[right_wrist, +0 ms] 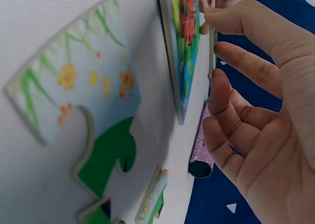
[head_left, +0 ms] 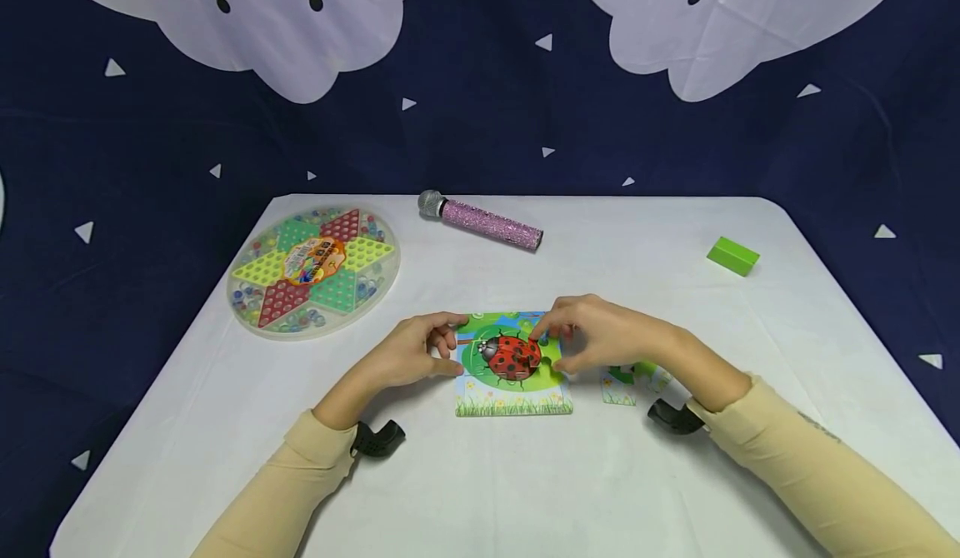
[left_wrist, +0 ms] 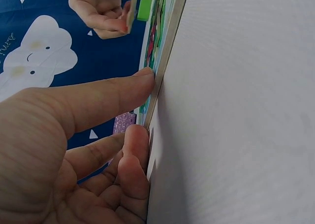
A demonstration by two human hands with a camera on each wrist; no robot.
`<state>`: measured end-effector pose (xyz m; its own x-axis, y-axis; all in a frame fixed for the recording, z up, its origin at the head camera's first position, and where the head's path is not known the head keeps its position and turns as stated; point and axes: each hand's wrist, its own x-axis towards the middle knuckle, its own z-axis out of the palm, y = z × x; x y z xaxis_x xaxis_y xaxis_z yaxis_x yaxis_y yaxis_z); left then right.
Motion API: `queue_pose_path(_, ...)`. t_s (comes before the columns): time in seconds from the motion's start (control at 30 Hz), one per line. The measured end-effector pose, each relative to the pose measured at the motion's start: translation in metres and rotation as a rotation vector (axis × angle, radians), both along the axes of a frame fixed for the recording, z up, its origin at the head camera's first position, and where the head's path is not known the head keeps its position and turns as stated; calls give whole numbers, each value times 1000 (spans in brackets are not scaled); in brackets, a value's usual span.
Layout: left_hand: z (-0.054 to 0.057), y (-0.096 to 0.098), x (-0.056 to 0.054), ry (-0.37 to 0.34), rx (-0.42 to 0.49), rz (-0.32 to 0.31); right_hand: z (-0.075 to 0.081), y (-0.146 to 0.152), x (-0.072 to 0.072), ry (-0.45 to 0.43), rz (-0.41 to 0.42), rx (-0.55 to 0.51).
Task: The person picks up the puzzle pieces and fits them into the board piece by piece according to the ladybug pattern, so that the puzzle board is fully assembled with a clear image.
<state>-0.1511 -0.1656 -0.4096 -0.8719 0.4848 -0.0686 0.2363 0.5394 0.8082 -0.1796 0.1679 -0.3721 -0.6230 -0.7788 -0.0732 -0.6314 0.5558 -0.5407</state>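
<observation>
A square jigsaw puzzle with a ladybug picture (head_left: 513,375) lies flat on the white table. My left hand (head_left: 412,348) is at its left side, thumb and index fingertip touching the edge; in the left wrist view the thumb (left_wrist: 113,100) rests on the board's rim. My right hand (head_left: 611,331) pinches a thin puzzle piece (right_wrist: 212,47) between thumb and fingers, seen edge-on in the right wrist view. In the head view this piece overlaps the puzzle's right side. Loose puzzle pieces (head_left: 618,390) with grass and flowers lie under the right wrist, the nearest piece (right_wrist: 106,81) large in the right wrist view.
A round Chinese checkers set (head_left: 341,300) with marbles lies at the back left. Behind the puzzle is a pink glittery microphone (head_left: 491,223). A green block (head_left: 732,256) sits at the back right. A dark blue cloth (head_left: 480,125) with clouds hangs behind the table.
</observation>
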Motion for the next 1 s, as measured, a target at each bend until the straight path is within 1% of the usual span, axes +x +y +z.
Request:
queue_pose_path(0.2, -1, -1, 0, -8, -4, 8, -5, -3, -1, -13, 17, 22)
queue_pose_path(0.5, 1, 1, 0, -14, -14, 15, -12, -7, -2, 6, 47, 34)
queue_pose_path(0.8, 1, 1, 0, -11, -14, 11, -14, -7, -4, 30, 54, 35)
queue_pose_path(1.0, 1, 1, 0, -20, -13, 12, -12, -8, -3, 30, 55, 31)
